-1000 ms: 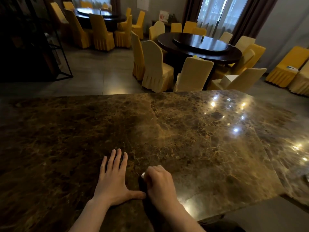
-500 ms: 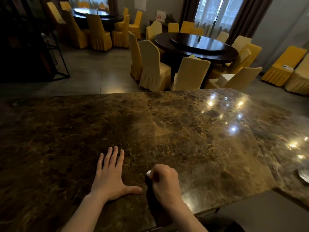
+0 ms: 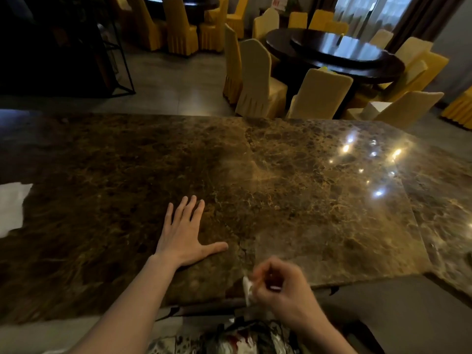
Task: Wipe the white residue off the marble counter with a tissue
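Note:
The dark brown marble counter [image 3: 293, 190] fills the middle of the head view. My left hand [image 3: 182, 236] lies flat on it, palm down, fingers spread. My right hand [image 3: 278, 287] is curled at the counter's near edge, blurred, with a small wad of white tissue [image 3: 247, 290] pinched in it and sticking out on its left side. A faint pale haze shows on the marble around the slab seam [image 3: 252, 159]; I cannot make out any distinct white residue.
A white sheet [image 3: 11, 208] lies at the counter's far left. Ceiling lights glare on the right slab [image 3: 373, 154]. Beyond the counter stand a dark round table [image 3: 339, 54] and yellow covered chairs [image 3: 258, 80]. A patterned bag or cloth [image 3: 240, 338] sits below the near edge.
My right hand has pulled back with the tissue from beside the left thumb to the counter's near edge. The camera tilted down and left, showing the white sheet. My left hand stayed flat.

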